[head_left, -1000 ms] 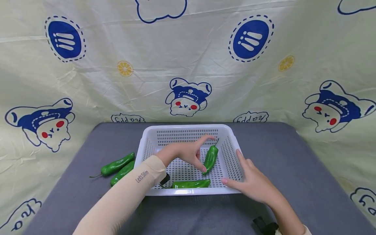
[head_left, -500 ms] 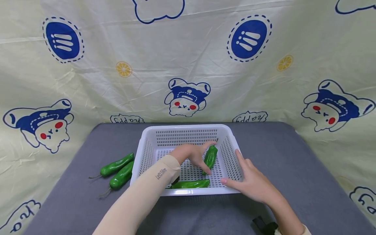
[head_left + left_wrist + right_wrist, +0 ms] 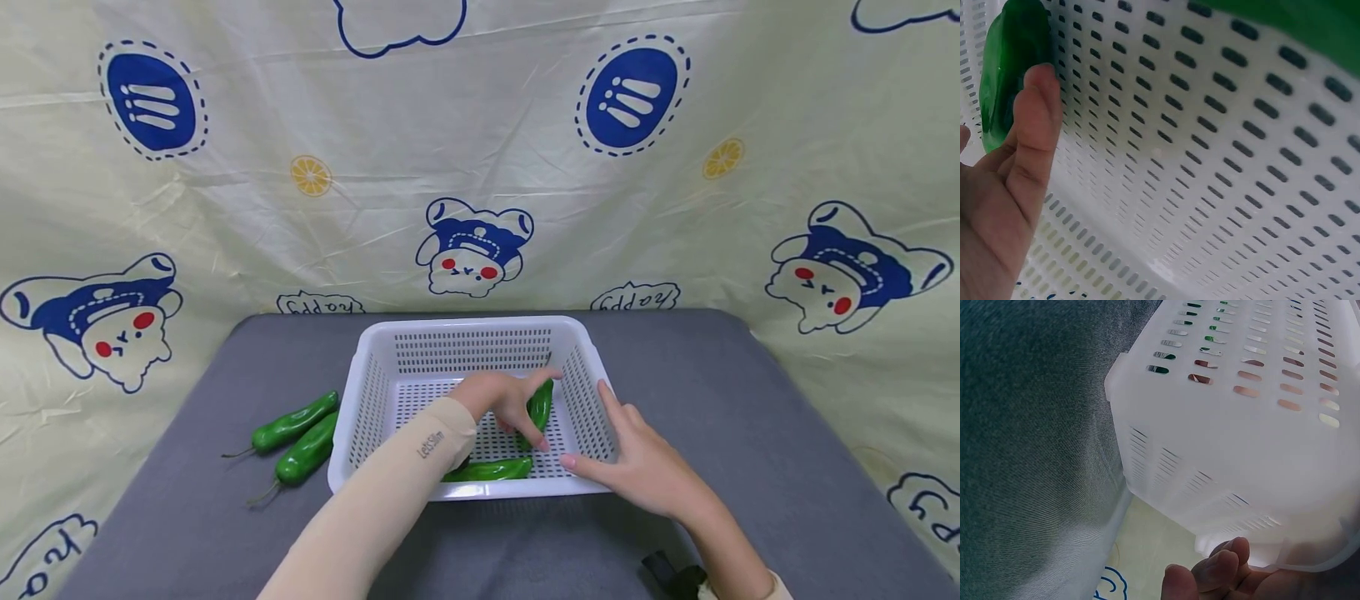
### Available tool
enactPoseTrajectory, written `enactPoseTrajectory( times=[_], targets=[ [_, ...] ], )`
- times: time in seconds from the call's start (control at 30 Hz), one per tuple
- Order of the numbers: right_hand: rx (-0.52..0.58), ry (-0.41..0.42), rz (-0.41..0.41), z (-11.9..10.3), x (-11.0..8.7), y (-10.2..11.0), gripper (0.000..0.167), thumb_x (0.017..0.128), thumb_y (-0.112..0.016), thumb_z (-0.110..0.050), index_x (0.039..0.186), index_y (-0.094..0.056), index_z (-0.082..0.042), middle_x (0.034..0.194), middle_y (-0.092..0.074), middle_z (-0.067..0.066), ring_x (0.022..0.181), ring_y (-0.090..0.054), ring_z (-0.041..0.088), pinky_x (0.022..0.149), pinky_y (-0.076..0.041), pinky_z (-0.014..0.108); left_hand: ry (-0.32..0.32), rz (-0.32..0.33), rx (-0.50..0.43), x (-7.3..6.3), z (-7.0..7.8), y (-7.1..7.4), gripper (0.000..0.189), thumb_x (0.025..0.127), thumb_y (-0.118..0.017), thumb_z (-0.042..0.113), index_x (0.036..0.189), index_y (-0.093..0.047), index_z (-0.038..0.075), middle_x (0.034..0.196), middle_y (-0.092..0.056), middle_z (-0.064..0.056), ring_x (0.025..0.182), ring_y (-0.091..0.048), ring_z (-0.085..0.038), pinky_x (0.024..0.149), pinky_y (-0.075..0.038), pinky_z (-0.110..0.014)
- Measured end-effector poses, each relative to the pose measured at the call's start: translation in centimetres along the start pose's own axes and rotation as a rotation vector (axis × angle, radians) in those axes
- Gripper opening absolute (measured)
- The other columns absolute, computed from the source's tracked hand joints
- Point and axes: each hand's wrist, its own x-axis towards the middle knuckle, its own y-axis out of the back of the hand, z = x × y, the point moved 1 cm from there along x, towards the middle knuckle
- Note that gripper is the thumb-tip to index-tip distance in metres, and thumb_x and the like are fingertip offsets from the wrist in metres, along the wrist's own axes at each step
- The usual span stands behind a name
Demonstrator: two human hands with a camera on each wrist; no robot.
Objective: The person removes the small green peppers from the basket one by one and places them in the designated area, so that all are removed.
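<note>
Inside a white perforated plastic basket (image 3: 480, 324), my left hand (image 3: 504, 403) reaches to a green pepper (image 3: 542, 402) near the right wall. Its thumb and index finger are spread wide over the pepper, and the left wrist view shows nearly straight fingers (image 3: 1036, 134) right against its side. Another green pepper (image 3: 495, 470) lies along the basket's front wall, partly covered by my left wrist. My right hand (image 3: 647, 462) holds the basket's front right corner, thumb over the rim. In the right wrist view its fingertips (image 3: 1219, 567) curl up at the rim's outside.
Two more green peppers (image 3: 294, 423) (image 3: 309, 451) with stems lie side by side on the grey tablecloth (image 3: 675, 367), left of the basket. A printed pale curtain (image 3: 480, 150) hangs behind the table.
My left hand has moved right and closer over the pepper by the right wall, covering more of it. My right hand stays at the basket's corner.
</note>
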Motion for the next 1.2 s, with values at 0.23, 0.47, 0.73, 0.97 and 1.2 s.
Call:
enactPoseTrajectory(
  times=[0.23,0.47,0.73,0.97,1.2],
  targets=[
    [-0.013,-0.002,0.002,-0.1,-0.1,0.1,0.117,0.083,-0.071,-0.06,0.16,0.004,-0.013,0.142,-0.037,0.026,0.101,-0.06,0.025,0.071,-0.05,0.032,0.041,0.015,0.048,0.7,0.0,-0.2,0.115,0.074,-0.088,0.036,0.154,-0.005,0.047,0.153,-0.031,-0.01,0.087,-0.062,-0.014,0.072,-0.056,-0.024],
    [-0.005,-0.002,0.003,-0.1,-0.1,0.1,0.117,0.083,-0.071,-0.06,0.16,0.004,-0.014,0.142,-0.037,0.027,0.102,-0.06,0.026,0.072,-0.052,0.033,0.066,0.05,0.136,1.2,-0.1,-0.2,0.115,0.072,-0.087,0.045,0.154,-0.007,0.048,0.141,-0.044,-0.01,0.087,-0.061,-0.013,0.075,-0.054,-0.025],
    [-0.006,-0.001,0.008,0.0,0.0,0.0,0.118,0.082,-0.07,-0.062,0.16,0.004,-0.014,0.14,-0.038,0.025,0.101,-0.061,0.024,0.072,-0.05,0.031,0.075,0.113,0.176,1.5,0.3,-0.5,0.115,0.068,-0.089,0.047,0.153,-0.013,0.043,0.127,-0.052,-0.005,0.091,-0.059,-0.011,0.071,-0.053,-0.021],
    [-0.001,0.009,0.012,0.1,0.0,0.0,0.118,0.082,-0.07,-0.063,0.16,0.003,-0.014,0.139,-0.039,0.025,0.103,-0.061,0.025,0.074,-0.051,0.033,0.171,0.126,0.26,1.6,1.2,-1.0,0.128,0.064,-0.087,0.057,0.157,-0.001,0.042,0.143,-0.05,-0.005,0.104,-0.061,-0.015,0.081,-0.052,-0.025],
    [0.001,0.006,0.01,0.2,0.0,0.0,0.118,0.082,-0.069,-0.064,0.16,0.004,-0.015,0.14,-0.039,0.024,0.107,-0.061,0.025,0.077,-0.052,0.036,0.178,0.147,0.25,1.6,1.7,-1.4,0.129,0.065,-0.088,0.056,0.159,-0.002,0.035,0.146,-0.05,-0.004,0.132,-0.051,-0.023,0.108,-0.043,-0.037]
  ],
)
